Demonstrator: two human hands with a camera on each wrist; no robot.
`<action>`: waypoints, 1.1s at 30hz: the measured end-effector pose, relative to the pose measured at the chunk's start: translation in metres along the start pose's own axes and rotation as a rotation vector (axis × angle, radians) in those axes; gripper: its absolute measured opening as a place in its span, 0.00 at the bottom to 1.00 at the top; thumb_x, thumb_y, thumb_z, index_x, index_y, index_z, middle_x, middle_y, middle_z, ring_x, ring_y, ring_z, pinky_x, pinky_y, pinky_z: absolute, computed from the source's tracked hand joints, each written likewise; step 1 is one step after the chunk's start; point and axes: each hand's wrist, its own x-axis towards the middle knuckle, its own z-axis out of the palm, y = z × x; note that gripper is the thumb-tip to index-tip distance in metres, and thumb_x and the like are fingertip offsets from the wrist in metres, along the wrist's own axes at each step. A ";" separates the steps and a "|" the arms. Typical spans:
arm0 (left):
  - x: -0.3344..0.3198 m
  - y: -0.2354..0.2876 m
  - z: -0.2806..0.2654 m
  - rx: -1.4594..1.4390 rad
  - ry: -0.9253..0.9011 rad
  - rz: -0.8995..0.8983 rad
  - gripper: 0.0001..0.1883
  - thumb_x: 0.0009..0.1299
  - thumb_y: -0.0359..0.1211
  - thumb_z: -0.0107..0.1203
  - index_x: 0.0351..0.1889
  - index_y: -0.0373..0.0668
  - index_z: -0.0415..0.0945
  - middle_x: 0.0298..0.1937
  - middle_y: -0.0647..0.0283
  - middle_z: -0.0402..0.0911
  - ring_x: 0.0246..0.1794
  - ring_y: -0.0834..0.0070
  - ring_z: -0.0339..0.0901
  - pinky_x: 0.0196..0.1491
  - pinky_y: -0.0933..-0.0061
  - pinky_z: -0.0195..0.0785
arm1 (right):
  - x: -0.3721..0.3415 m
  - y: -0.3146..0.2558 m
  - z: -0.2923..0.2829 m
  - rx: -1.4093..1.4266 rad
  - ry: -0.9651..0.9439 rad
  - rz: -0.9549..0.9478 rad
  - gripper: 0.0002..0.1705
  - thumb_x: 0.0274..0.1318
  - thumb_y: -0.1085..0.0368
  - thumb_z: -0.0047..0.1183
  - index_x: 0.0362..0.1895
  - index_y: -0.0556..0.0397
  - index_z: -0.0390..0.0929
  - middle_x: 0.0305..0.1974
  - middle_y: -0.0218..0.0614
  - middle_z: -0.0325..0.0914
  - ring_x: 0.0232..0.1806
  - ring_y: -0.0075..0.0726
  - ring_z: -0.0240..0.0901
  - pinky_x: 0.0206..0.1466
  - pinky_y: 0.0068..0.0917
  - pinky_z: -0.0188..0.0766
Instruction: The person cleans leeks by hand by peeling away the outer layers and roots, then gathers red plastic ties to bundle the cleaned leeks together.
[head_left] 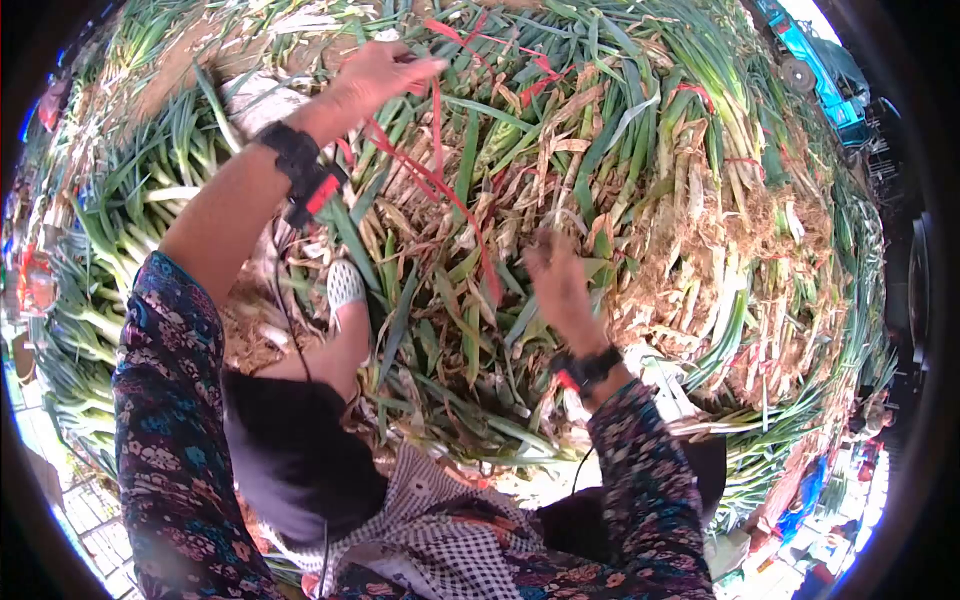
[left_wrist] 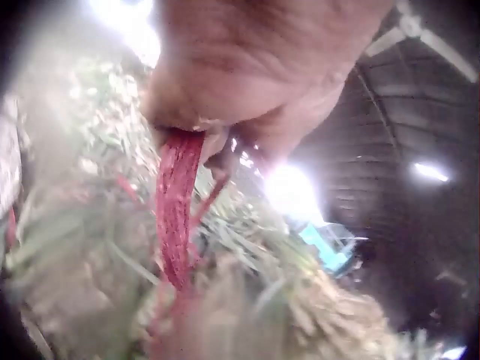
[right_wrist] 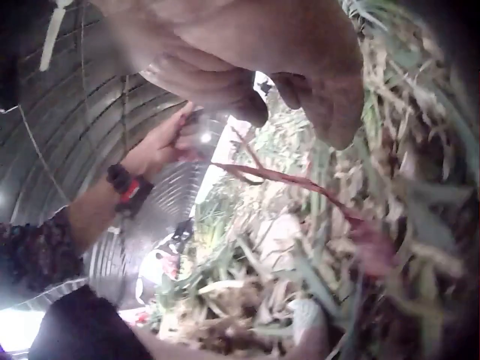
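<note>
High in the head view, the left hand (head_left: 378,78) pinches a red plastic strip (head_left: 432,180), which hangs in loose lengths over the leaves. Seen close in the left wrist view, the strip (left_wrist: 176,210) comes down from between the fingers of the left hand (left_wrist: 262,67). The right hand (head_left: 562,287) is lower and to the right, above dry leaves (head_left: 545,190), its fingers relaxed and holding nothing visible. In the right wrist view the strip (right_wrist: 300,182) trails below the bent fingers of the right hand (right_wrist: 262,45) without visible contact.
Green-leaved stalks with pale stems (head_left: 120,320) lie at the left. Bundles with rooty ends (head_left: 700,230), some tied in red, lie at the right. A foot in a light shoe (head_left: 346,285) stands among leaves. A turquoise vehicle (head_left: 815,70) is at the upper right.
</note>
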 end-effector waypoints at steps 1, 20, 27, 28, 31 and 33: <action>0.030 -0.022 0.003 0.108 -0.019 0.041 0.21 0.60 0.48 0.59 0.38 0.40 0.81 0.29 0.61 0.81 0.28 0.70 0.80 0.37 0.65 0.73 | 0.030 0.019 -0.013 -0.395 0.072 -0.100 0.23 0.60 0.60 0.51 0.56 0.59 0.64 0.54 0.48 0.69 0.55 0.44 0.68 0.56 0.36 0.67; 0.279 -0.045 0.335 0.193 0.056 0.161 0.16 0.61 0.43 0.57 0.39 0.42 0.79 0.39 0.51 0.80 0.43 0.55 0.78 0.45 0.57 0.71 | 0.203 0.167 -0.028 -0.709 0.408 -0.282 0.28 0.56 0.64 0.48 0.62 0.53 0.63 0.63 0.41 0.60 0.67 0.48 0.52 0.70 0.47 0.43; 0.214 -0.010 0.269 0.024 -0.150 0.552 0.09 0.67 0.35 0.52 0.32 0.38 0.77 0.28 0.52 0.77 0.31 0.56 0.77 0.36 0.58 0.69 | 0.203 0.167 -0.028 -0.678 0.387 -0.272 0.30 0.54 0.65 0.48 0.63 0.55 0.61 0.64 0.42 0.60 0.68 0.49 0.51 0.71 0.46 0.41; 0.207 -0.008 0.270 0.028 -0.144 0.552 0.09 0.67 0.35 0.52 0.32 0.38 0.77 0.28 0.52 0.77 0.31 0.56 0.77 0.36 0.58 0.69 | 0.204 0.168 -0.028 -0.676 0.389 -0.278 0.30 0.54 0.65 0.48 0.63 0.55 0.61 0.64 0.42 0.60 0.68 0.49 0.51 0.71 0.46 0.41; 0.185 -0.004 0.285 -0.115 -0.226 0.681 0.11 0.67 0.36 0.53 0.29 0.36 0.75 0.20 0.53 0.73 0.23 0.60 0.75 0.30 0.60 0.67 | 0.204 0.170 -0.022 -0.674 0.390 -0.264 0.31 0.53 0.66 0.49 0.63 0.54 0.61 0.64 0.42 0.60 0.68 0.49 0.51 0.70 0.46 0.42; 0.156 -0.018 0.280 -0.131 -0.341 0.593 0.13 0.67 0.37 0.54 0.29 0.36 0.75 0.19 0.52 0.71 0.22 0.61 0.74 0.29 0.60 0.66 | 0.204 0.170 -0.024 -0.700 0.412 -0.261 0.31 0.53 0.66 0.49 0.63 0.54 0.61 0.64 0.42 0.61 0.67 0.49 0.52 0.70 0.46 0.43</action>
